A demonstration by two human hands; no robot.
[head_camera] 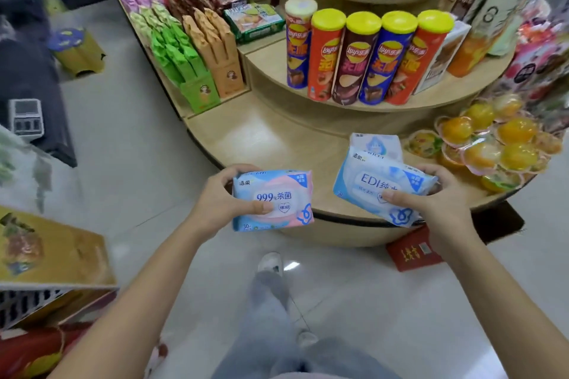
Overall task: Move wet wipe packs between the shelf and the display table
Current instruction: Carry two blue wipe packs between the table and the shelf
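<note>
In the left hand (215, 200), a gripped pink pack (274, 200). The right hand (437, 194) clasps a blue pack (369, 181). Tilted, it could slip.

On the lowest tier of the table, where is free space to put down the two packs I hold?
Free: the bare wood on the lowest tier, bordered by the green boxes on the left, the lying wipe pack on the right and the step under the chip cans behind. Crowded: the right end, where jelly cups fill the tier.
</note>
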